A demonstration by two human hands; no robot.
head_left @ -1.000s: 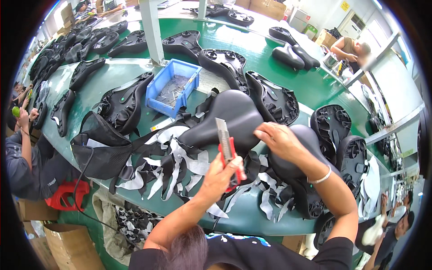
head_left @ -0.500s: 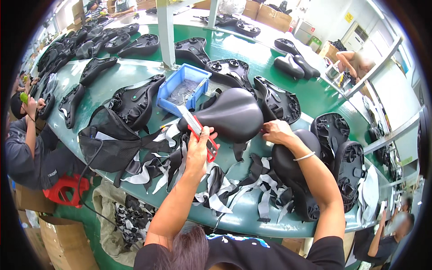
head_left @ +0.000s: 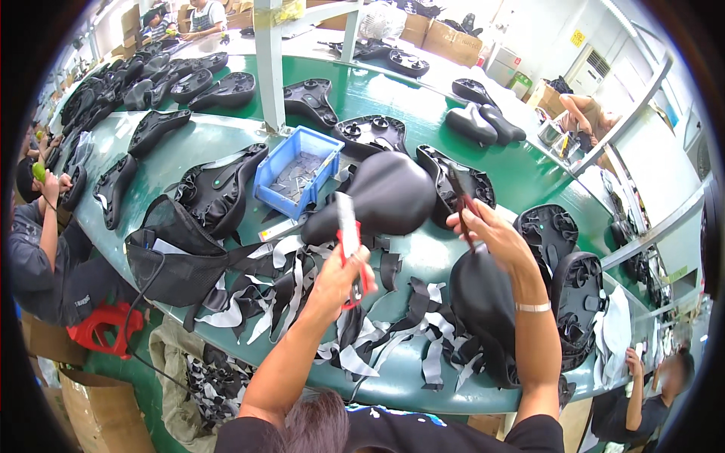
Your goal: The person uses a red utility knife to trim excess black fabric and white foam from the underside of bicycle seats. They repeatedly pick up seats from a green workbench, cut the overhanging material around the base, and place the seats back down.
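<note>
Black and glossy, the smooth saddle (head_left: 394, 198) lies top side up on the green desk (head_left: 408, 370), its narrow nose to the left and its broad end to the right. In front of that nose, the left hand (head_left: 338, 279) has its fingers wrapped round a red utility knife (head_left: 350, 240), blade pointing up; whether the blade touches the smooth saddle cannot be told. Just right of the smooth saddle, the right hand (head_left: 495, 230) has its fingers pinched on a thin dark piece (head_left: 459, 192), too blurred to identify. Black and pale fabric scraps (head_left: 285, 283) spread over the near side of the smooth saddle. Near it on the left stands a blue bin (head_left: 279, 200) with small grey bits inside; farther left are an upturned saddle (head_left: 226, 181) and, nearer the person, a black mesh bag (head_left: 177, 257). To the right and nearer the person than the smooth saddle, a second black saddle (head_left: 479, 298) sits beside two more upturned ones. Well left of the smooth saddle, beyond the desk, a red stool (head_left: 106, 328) stands beside a seated person (head_left: 41, 241).
</note>
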